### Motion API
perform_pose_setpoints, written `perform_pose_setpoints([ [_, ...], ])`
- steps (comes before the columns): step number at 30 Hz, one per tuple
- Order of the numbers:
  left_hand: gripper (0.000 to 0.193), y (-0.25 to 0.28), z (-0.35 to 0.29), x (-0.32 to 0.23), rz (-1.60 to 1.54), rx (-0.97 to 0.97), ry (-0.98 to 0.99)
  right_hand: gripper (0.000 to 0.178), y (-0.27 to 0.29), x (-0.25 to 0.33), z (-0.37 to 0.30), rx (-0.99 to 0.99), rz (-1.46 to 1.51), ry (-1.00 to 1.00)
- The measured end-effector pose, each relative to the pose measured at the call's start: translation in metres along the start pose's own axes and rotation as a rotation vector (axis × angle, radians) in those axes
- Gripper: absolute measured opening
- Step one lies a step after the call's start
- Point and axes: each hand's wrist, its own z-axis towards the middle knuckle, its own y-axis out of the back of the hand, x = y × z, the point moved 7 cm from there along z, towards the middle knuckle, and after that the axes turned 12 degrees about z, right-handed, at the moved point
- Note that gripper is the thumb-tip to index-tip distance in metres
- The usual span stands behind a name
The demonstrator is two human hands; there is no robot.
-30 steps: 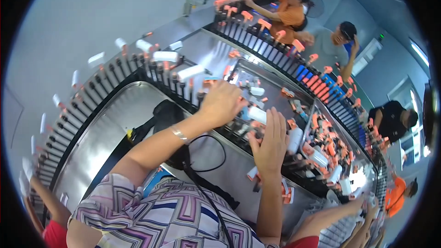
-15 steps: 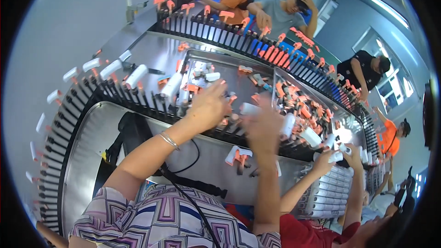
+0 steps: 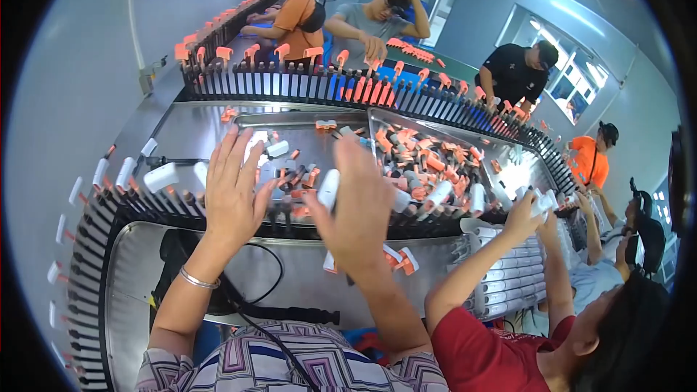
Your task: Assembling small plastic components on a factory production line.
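Over the near row of black pegs, my left hand is raised with its fingers spread and nothing in it. My right hand hovers to the right of it, slightly blurred, its thumb held away from the fingers. A white rounded casing shows between that thumb and fingers; it appears to stand on the peg line behind, and contact is unclear. Beyond my hands is a shallow metal tray holding loose white, grey and orange pieces. Another white casing sits on a peg left of my left hand.
A heap of orange and grey pieces fills the tray's right section. The peg conveyor curves round the table, orange pieces on its far side. At right, a co-worker in a red shirt handles white parts beside stacked white casings. Other people work beyond.
My left hand has drawn back leftward from the tray, its fingers now spread. My right hand has shifted left and its thumb now stands apart. The view has turned, showing more of the room.
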Motion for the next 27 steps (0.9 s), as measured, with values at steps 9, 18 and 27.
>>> perform_pose_setpoints([
  [9, 0.031, -0.090, -0.014, -0.080, 0.138, 0.296, -0.115, 0.061, -0.022, -0.107, -0.064, 0.156, -0.279, -0.126],
  [18, 0.026, -0.047, -0.033, -0.041, 0.109, 0.212, 0.078, 0.075, -0.028, -0.055, -0.073, 0.261, -0.106, -0.089],
  [27, 0.052, 0.025, 0.020, -0.099, -0.052, -0.101, -0.061, 0.065, 0.093, -0.028, -0.011, -0.198, 0.008, 0.009],
])
